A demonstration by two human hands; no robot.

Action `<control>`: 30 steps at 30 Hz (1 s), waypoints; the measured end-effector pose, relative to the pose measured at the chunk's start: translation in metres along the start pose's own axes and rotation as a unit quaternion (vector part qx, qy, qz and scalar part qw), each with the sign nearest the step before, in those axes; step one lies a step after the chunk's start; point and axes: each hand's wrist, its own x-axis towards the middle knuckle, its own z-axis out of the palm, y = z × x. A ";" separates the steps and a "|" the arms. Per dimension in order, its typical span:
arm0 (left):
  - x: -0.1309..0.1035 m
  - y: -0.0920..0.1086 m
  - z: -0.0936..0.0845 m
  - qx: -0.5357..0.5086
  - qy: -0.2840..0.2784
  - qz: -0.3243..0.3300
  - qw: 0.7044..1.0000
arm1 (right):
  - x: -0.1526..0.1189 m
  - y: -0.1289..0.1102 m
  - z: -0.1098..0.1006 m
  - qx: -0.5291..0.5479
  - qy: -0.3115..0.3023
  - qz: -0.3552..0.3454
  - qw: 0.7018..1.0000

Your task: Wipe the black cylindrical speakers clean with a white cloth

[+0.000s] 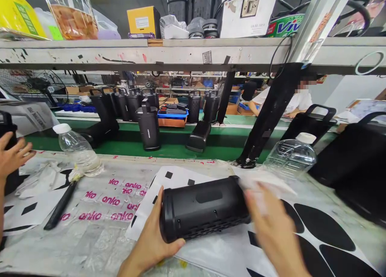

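A black cylindrical speaker (208, 208) lies on its side over white sheets on the bench. My left hand (157, 232) grips its left end, with the thumb below and the fingers behind it. At the speaker's right end is my right hand (268, 220), blurred by motion, its fingers closed on a white cloth (271, 178). The cloth extends behind the hand toward the clear bottle. Under and right of the speaker lies a white sheet with large black oval shapes (324, 226).
Clear bottles (80, 152) (291, 156) stand at left and right. A black-handled tool (62, 204) lies at left, near another person's hand (13, 154). Behind, speakers stand on a green belt (129, 144); a dark post (268, 116) rises at right. Black speakers (356, 160) crowd the right edge.
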 end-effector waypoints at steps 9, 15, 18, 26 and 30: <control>-0.006 -0.008 0.005 0.029 0.059 0.021 0.998 | -0.055 -0.096 0.043 -0.125 -0.079 -0.468 0.871; -0.004 -0.008 0.000 0.073 0.034 0.046 0.996 | -0.023 -0.030 0.020 -0.127 -0.051 -0.300 0.944; -0.004 -0.003 -0.002 0.094 0.029 0.034 0.995 | -0.004 0.020 -0.002 -0.108 -0.060 -0.154 0.980; -0.001 0.004 -0.008 0.109 0.014 0.036 0.993 | -0.017 0.057 -0.038 0.092 -0.067 0.364 0.925; 0.007 0.000 -0.021 0.097 -0.003 0.059 0.994 | -0.032 0.052 -0.030 0.143 -0.052 0.409 0.900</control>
